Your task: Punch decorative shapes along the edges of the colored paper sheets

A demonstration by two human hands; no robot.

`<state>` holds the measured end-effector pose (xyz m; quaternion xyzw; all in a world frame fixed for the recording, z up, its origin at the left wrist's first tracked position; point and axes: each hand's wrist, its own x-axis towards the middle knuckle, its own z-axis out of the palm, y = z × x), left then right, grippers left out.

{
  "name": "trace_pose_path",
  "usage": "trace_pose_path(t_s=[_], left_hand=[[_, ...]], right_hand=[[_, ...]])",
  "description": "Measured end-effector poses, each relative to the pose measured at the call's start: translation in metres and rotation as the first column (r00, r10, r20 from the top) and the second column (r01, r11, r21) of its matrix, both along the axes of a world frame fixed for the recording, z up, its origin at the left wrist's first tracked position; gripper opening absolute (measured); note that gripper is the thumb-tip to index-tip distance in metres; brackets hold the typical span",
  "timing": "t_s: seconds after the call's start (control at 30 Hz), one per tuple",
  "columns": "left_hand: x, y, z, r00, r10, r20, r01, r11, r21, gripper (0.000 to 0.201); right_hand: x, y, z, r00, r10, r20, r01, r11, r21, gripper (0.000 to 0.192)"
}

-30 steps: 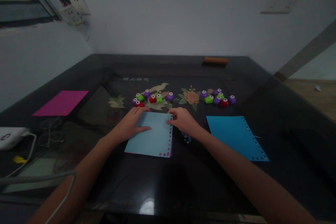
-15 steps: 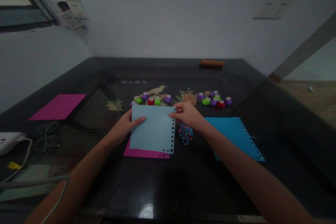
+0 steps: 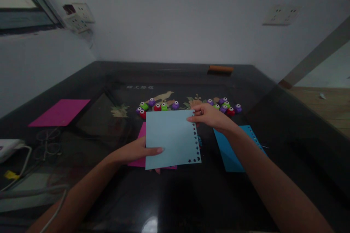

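Head view: pale blue sheet raised above the table, shifted right within the last half second, baring more of the pink sheet and so parting the pair. Pinched at the lower left edge by the left hand, at the punched upper right corner by the right hand.

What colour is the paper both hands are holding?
The held paper is pale blue; the head view, the only one here, shows it well.
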<state>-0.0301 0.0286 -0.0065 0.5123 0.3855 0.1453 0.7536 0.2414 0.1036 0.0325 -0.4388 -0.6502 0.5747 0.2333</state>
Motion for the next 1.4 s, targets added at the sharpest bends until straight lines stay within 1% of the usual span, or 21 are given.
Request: trace_pose_path(t_s=[0.07,0.13,0.3,0.43,0.5,0.6,0.67,0.73,0.77,0.87,0.97,1.03,1.13,1.27,1.4], left_hand=[[0.0,-0.002,0.002,0.997,-0.081,0.001,0.081,0.997,0.006,0.039],[0.001,-0.003,0.004,0.993,-0.12,0.009,0.12,0.993,0.007,0.037],[0.004,-0.005,0.005,0.989,-0.149,0.009,0.149,0.989,0.015,0.042],[0.007,-0.006,0.007,0.988,-0.155,0.021,0.154,0.987,0.044,0.038],[0.007,-0.006,0.008,0.986,-0.165,0.027,0.163,0.984,0.077,0.035],[0.008,-0.007,0.008,0.98,-0.198,0.026,0.195,0.975,0.103,0.036],[0.009,-0.008,0.008,0.973,-0.229,0.031,0.226,0.97,0.089,0.037],[0.012,-0.011,0.007,0.965,-0.259,0.045,0.255,0.964,0.076,0.038],[0.013,-0.012,0.007,0.959,-0.278,0.05,0.274,0.959,0.075,0.037],[0.014,-0.015,0.007,0.943,-0.329,0.055,0.325,0.943,0.073,0.038],[0.013,-0.015,0.009,0.937,-0.345,0.045,0.343,0.938,0.054,0.042],[0.012,-0.015,0.011,0.932,-0.361,0.029,0.36,0.932,0.046,0.044],[0.008,-0.013,0.014,0.924,-0.382,0.023,0.381,0.924,0.029,0.044],[0.002,-0.009,0.013,0.93,-0.366,0.032,0.365,0.93,0.048,0.043],[-0.002,-0.006,0.01,0.933,-0.354,0.062,0.351,0.935,0.056,0.045]], right_hand=[[0.004,0.001,0.0,0.999,0.038,-0.004,-0.038,0.999,-0.01,0.015],[0.007,0.002,0.0,0.998,0.064,-0.008,-0.064,0.998,-0.011,0.017],[0.007,0.001,0.003,0.996,0.089,0.004,-0.089,0.995,-0.049,0.02],[0.004,-0.004,0.011,0.993,0.11,-0.031,-0.112,0.993,-0.039,0.023],[0.005,-0.004,0.014,0.993,0.07,-0.095,-0.074,0.996,-0.042,0.029],[0.009,-0.002,0.015,0.981,-0.088,-0.171,0.084,0.996,-0.035,0.044],[0.01,0.0,0.012,0.971,-0.174,-0.163,0.176,0.984,0.001,0.048],[0.007,0.004,0.008,0.974,-0.189,-0.123,0.195,0.98,0.039,0.047],[0.003,0.006,0.006,0.981,-0.168,-0.095,0.174,0.983,0.056,0.044],[-0.016,0.014,0.004,0.998,-0.059,0.026,0.055,0.989,0.139,0.032],[-0.043,0.025,0.008,0.978,-0.002,0.208,-0.056,0.96,0.273,0.018],[-0.062,0.034,0.011,0.921,-0.036,0.387,-0.135,0.904,0.406,0.015],[-0.087,0.05,0.011,0.87,-0.107,0.48,-0.17,0.85,0.498,0.011],[-0.109,0.068,0.006,0.817,-0.145,0.558,-0.244,0.79,0.563,0.015],[-0.121,0.079,0.002,0.744,-0.148,0.652,-0.35,0.745,0.568,0.025]])
